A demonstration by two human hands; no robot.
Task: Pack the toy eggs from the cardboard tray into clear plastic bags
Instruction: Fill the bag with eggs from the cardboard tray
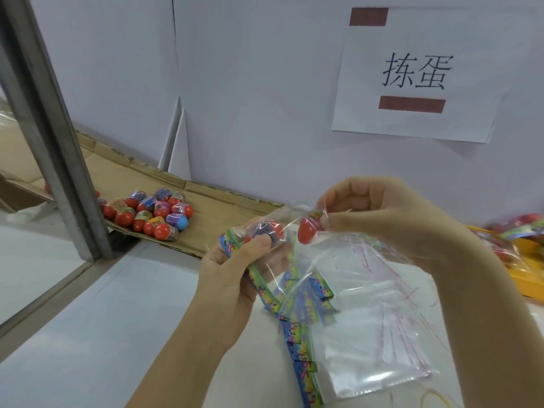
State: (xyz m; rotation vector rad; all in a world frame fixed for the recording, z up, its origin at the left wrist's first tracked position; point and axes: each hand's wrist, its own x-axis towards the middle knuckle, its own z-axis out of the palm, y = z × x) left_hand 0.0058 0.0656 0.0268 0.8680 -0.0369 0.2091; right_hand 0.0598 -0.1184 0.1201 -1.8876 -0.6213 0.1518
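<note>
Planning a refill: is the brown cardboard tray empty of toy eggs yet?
Not empty. A cluster of colourful plastic toy eggs lies on the flat brown cardboard tray, near the grey metal post.

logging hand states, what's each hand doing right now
left hand: grips egg and bag.
right hand: pinches second egg at the bag's mouth.

Toy eggs (153, 214): red bases, multicoloured printed wraps; one blue.
Cardboard tray (223, 222): plain brown.
Header cards (297, 307): blue-green, pink print.
Bags (382, 334): clear, red seal lines.
Right-edge tray (530, 285): apparently yellow, blurred.
</note>
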